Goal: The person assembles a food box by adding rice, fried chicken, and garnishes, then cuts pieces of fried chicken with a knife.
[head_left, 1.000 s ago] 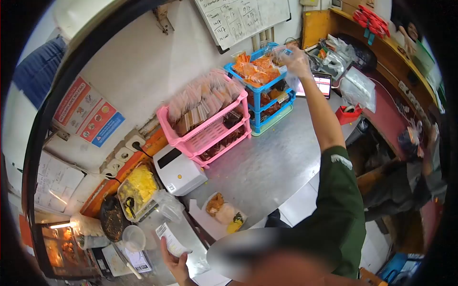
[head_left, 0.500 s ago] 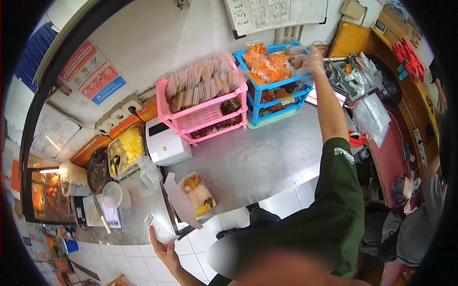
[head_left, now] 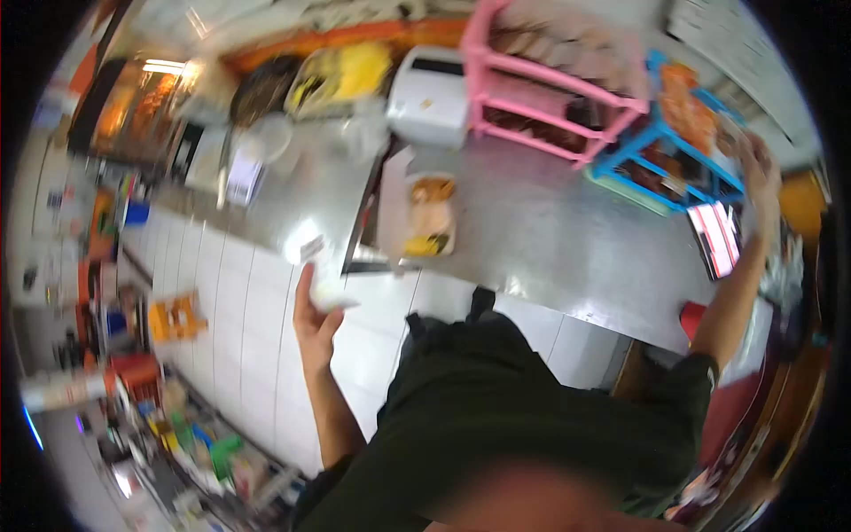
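A big shiny metal counter [head_left: 541, 230] holds a pink rack [head_left: 550, 97] and a blue rack [head_left: 683, 142] of snack packs; an open food box [head_left: 428, 226] sits near its edge; the right hand [head_left: 758, 164] reaches up beside the blue rack, too blurry to tell its grip; the left hand [head_left: 312, 310] pinches a small paper slip [head_left: 324, 275], below the counter edge.

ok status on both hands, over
Left hand holds a white paper slip. Right hand up at the blue rack, grip blurred. Open food box sits between.
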{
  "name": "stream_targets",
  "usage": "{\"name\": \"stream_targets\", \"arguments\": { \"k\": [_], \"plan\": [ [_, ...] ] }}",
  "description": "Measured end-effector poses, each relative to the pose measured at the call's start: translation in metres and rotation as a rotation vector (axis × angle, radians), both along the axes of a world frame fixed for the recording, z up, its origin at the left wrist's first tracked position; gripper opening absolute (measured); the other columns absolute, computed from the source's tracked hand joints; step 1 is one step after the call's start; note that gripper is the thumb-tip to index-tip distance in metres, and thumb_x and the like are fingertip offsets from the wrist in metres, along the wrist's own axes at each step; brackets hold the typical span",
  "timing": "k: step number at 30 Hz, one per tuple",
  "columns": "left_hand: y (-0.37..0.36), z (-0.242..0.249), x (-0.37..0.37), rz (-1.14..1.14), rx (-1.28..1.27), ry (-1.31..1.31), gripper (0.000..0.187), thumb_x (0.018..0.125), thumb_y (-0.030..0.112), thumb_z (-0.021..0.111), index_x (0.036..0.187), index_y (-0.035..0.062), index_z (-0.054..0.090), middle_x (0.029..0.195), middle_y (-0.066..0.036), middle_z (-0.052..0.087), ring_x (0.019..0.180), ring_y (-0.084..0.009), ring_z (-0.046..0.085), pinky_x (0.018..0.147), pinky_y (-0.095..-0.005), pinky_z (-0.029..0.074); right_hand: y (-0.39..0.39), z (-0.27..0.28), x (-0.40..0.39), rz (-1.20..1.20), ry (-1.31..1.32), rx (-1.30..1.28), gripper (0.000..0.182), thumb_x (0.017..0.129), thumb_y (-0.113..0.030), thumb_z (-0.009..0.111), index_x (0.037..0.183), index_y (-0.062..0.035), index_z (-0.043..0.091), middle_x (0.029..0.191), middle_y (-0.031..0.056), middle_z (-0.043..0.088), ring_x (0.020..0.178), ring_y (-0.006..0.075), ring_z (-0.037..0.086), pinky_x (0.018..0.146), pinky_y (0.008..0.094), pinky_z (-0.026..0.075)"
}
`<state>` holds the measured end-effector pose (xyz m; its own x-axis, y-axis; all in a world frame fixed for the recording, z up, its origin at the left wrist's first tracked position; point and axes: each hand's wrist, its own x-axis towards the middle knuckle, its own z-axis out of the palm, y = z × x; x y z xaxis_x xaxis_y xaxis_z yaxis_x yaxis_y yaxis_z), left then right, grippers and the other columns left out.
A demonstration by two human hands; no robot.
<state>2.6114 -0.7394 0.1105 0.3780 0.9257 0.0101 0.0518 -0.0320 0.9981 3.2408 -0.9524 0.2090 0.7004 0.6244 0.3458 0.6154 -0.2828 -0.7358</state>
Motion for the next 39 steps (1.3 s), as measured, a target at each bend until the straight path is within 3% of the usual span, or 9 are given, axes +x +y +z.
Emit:
{"name": "stream_targets", "arguments": {
  "k": [2,3,6,11,14,19,22,31,39],
  "plan": [
    [-0.013,-0.003,0.002,0.014,-0.022,-0.038,0.076,0.073,0.005,0.064,0.139,-0.0031,0.027,0.135,-0.015,0.039,0.115,-0.0218,0.047,0.093,-0.0328,0.042,0.026,0.007,-0.070,-0.137,-0.024,-0.164,0.033,0.091,-0.027,0.054,0.112,-0.0031,0.059,0.099,0.0030,0.061,0.088,0.0125,0.055,0.083,0.0251,0.041],
    [-0.019,-0.007,0.000,0.005,-0.035,-0.077,0.074,0.073,-0.002,0.061,0.139,-0.0024,0.028,0.134,-0.015,0.040,0.113,-0.0209,0.048,0.093,-0.0307,0.041,0.035,-0.019,-0.083,0.099,0.120,0.068,0.030,0.090,-0.027,0.056,0.109,-0.0041,0.061,0.097,0.0020,0.059,0.085,0.0117,0.053,0.079,0.0252,0.041],
    [-0.026,-0.022,-0.003,0.075,-0.087,-0.095,0.074,0.072,-0.005,0.060,0.139,-0.0020,0.028,0.133,-0.016,0.040,0.115,-0.0222,0.047,0.094,-0.0312,0.040,0.084,-0.063,-0.168,0.276,0.174,-0.032,0.011,0.088,-0.017,0.059,0.090,-0.0060,0.061,0.073,-0.0019,0.052,0.064,0.0065,0.047,0.059,0.0232,0.040],
    [-0.046,-0.035,-0.006,0.106,-0.128,-0.105,0.074,0.071,-0.008,0.058,0.139,-0.0020,0.028,0.132,-0.017,0.040,0.116,-0.0227,0.046,0.096,-0.0322,0.039,0.160,-0.174,-0.265,0.865,0.403,-0.164,0.025,0.086,-0.015,0.062,0.108,-0.0040,0.059,0.080,0.0028,0.059,0.075,0.0117,0.058,0.068,0.0259,0.049],
    [-0.054,-0.041,-0.011,0.159,-0.167,-0.090,0.074,0.071,-0.009,0.057,0.139,-0.0027,0.028,0.133,-0.017,0.039,0.118,-0.0235,0.045,0.097,-0.0333,0.038,0.171,-0.226,-0.291,0.759,0.601,-0.174,0.035,0.084,-0.017,0.065,0.116,-0.0051,0.057,0.089,0.0056,0.063,0.080,0.0134,0.059,0.072,0.0286,0.050],
    [-0.060,-0.046,-0.011,0.174,-0.201,-0.085,0.074,0.071,-0.009,0.057,0.139,-0.0033,0.028,0.134,-0.017,0.039,0.118,-0.0235,0.045,0.097,-0.0330,0.038,0.170,-0.262,-0.329,0.800,0.117,-0.607,0.043,0.078,-0.031,0.067,0.118,-0.0171,0.058,0.097,0.0130,0.064,0.089,0.0278,0.062,0.080,0.0396,0.048],
    [-0.060,-0.047,-0.007,0.132,-0.203,-0.051,0.073,0.071,-0.008,0.057,0.138,-0.0035,0.028,0.134,-0.017,0.039,0.118,-0.0234,0.045,0.097,-0.0331,0.037,0.167,-0.286,-0.344,0.730,0.087,-0.494,0.036,0.078,-0.034,0.063,0.111,-0.0189,0.061,0.095,0.0128,0.063,0.091,0.0340,0.059,0.081,0.0435,0.046],
    [-0.038,-0.050,0.016,-0.057,-0.140,-0.026,0.074,0.073,0.005,0.066,0.137,-0.0039,0.030,0.132,-0.016,0.042,0.118,-0.0243,0.044,0.098,-0.0339,0.036,0.074,-0.316,-0.272,0.493,-0.036,-0.490,0.023,0.074,-0.027,0.063,0.095,-0.0176,0.063,0.089,0.0105,0.063,0.086,0.0305,0.060,0.074,0.0426,0.048],
    [-0.021,-0.061,0.048,-0.268,-0.217,-0.007,0.068,0.074,-0.002,0.059,0.137,-0.0026,0.032,0.133,-0.015,0.043,0.117,-0.0221,0.046,0.097,-0.0315,0.036,-0.078,-0.288,-0.217,0.162,0.025,-0.725,0.034,0.077,-0.021,0.061,0.111,-0.0185,0.058,0.095,0.0115,0.064,0.092,0.0305,0.060,0.079,0.0413,0.048]
  ]
}}
